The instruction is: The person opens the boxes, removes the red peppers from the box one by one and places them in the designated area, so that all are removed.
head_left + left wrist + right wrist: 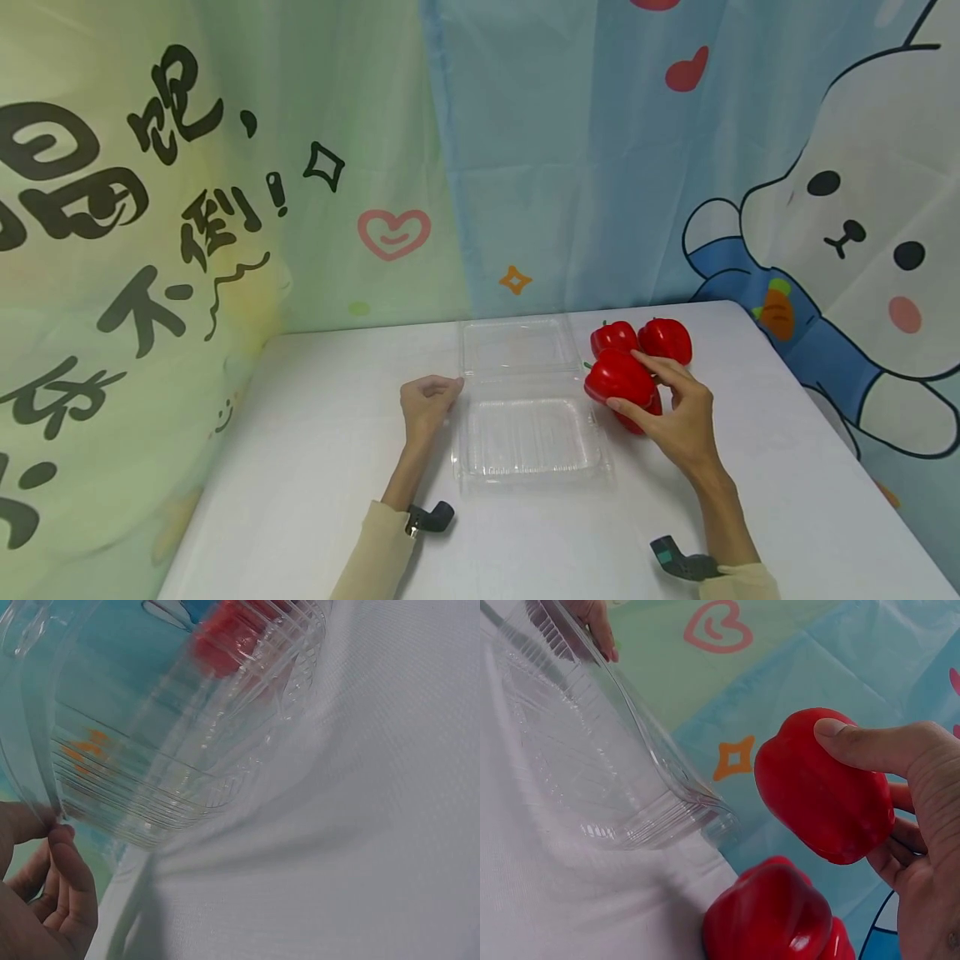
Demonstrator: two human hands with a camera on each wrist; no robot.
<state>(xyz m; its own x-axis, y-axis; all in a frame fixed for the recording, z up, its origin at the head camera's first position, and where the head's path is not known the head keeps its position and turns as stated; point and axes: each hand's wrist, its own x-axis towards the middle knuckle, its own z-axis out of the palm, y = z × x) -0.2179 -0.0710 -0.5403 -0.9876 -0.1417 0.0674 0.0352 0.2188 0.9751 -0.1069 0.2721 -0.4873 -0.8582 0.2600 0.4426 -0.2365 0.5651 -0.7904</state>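
A clear plastic clamshell box [532, 437] lies with its lid folded back on the table. My left hand [429, 404] pinches the box's left edge near the hinge, thumb against fingers, as the left wrist view shows. My right hand [678, 417] grips a red bell pepper [825, 787] between thumb and fingers, above the table to the right of the box. Another red bell pepper [633, 423] sits under the held one, partly hidden by it. Behind them stand two more red bell peppers [665, 340], side by side.
The white table [322, 467] carries the box and the peppers. A printed curtain [525, 150] hangs along its back and sides. Each wrist wears a small dark camera [431, 517].
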